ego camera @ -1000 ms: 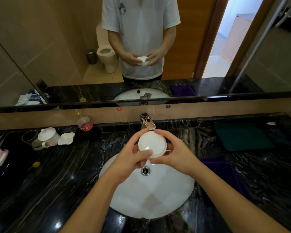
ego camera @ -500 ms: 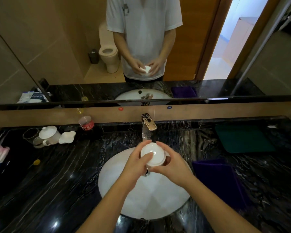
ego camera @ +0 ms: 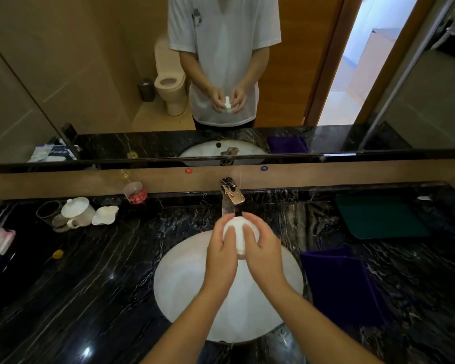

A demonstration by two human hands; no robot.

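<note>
While both of your hands wrap a small white cup above the sink, your left hand curls round its left wall and your right hand round its right. The fingertips of both lie over the upper side in a close grip. Held over the basin, just below the faucet at the back edge of the desk, the cup looks placed for rinsing, so run-off would fall into the bowl rather than onto the stone. Whether water is running cannot be told. The cup lies tipped on its side. Its narrow foot points toward you and the front edge and its mouth toward the faucet, so its axis runs front to back. A purple cloth lies just right of the sink, a green mat toward the back right corner, and white tea ware toward the back left.
</note>
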